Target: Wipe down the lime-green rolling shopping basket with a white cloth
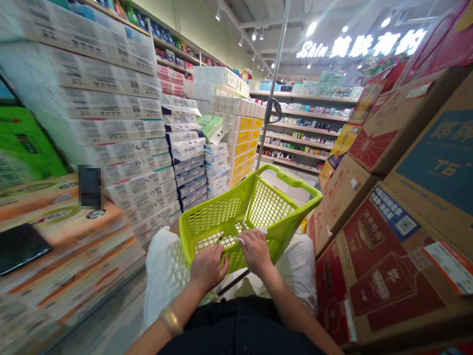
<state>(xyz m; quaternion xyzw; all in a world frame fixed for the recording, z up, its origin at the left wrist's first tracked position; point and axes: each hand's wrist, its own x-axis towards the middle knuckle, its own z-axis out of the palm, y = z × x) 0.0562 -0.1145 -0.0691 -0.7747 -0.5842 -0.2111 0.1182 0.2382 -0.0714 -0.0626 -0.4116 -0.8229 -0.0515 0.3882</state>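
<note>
A lime-green plastic shopping basket (281,195) stands in front of me in a shop aisle, tilted, with nothing in it that I can see. My left hand (207,267) is closed over its near rim, and a gold bangle sits on that wrist. Next to it, my right hand (255,250) grips the same rim with fingers curled. A small white slip of paper (240,241) shows at the right hand's fingertips. A long metal handle pole (274,84) rises from the far side of the basket.
Stacked packs of tissue paper (121,143) fill the shelves on the left. Cardboard cartons (399,217) are piled high on the right. White plastic bags (162,271) lie under the basket. Shelves of small goods (306,133) close the aisle's far end.
</note>
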